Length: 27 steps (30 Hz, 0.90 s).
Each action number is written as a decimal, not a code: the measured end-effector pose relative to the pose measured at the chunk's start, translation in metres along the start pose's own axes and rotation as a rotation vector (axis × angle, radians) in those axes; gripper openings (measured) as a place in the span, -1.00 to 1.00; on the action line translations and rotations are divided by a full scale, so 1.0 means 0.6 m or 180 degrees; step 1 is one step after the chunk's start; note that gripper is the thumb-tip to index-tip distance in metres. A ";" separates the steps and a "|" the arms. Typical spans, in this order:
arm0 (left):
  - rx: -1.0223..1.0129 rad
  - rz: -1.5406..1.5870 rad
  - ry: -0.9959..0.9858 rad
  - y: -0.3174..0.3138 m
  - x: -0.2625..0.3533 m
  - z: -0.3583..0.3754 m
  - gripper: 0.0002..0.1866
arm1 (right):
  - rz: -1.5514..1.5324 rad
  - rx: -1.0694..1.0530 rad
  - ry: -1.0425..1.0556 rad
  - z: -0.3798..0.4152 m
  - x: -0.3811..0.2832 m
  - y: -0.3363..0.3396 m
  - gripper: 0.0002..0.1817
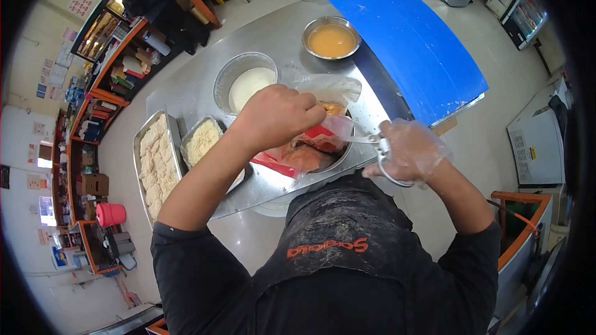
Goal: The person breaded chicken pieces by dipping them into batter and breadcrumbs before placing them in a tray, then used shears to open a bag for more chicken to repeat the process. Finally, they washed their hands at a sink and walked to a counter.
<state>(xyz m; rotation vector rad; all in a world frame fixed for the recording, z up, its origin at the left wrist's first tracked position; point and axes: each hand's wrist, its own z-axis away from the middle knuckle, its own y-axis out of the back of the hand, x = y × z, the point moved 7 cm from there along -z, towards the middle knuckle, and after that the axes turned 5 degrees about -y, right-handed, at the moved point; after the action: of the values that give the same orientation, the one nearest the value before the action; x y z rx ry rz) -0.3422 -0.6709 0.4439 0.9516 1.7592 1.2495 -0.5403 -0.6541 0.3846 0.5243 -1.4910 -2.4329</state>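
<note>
My left hand [279,116] is bare and closed, its fingers pinched on a clear plastic bag [292,158] with red print. The bag holds orange-brown pieces, too covered to name, and lies over a metal bowl [349,149]. In a clear plastic glove, my right hand [410,149] grips a pair of scissors [383,149] by the handles. Their blades point left, toward the bag. Further up the table, a round metal pot [218,84] holds a white liquid. Beside it stands a steel bowl [306,36] of orange-tan liquid.
On the left of the steel table [186,80] sit a tray [176,142] of floured pieces and a smaller pan [186,142] of crumbs, partly behind my left arm. A blue board [413,49] covers the right side. A person [158,6] in dark clothes stands by the counter.
</note>
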 end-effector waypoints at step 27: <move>-0.0023 0.0557 0.1078 -0.033 -0.073 -0.003 -0.93 | 0.0245 0.0307 -0.0117 0.027 -0.024 0.074 -0.13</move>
<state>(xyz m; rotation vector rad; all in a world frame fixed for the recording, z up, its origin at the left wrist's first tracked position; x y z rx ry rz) -0.3276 -0.7153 0.4323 0.9482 1.9579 1.6043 -0.5334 -0.6558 0.4336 0.4345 -1.6191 -2.3337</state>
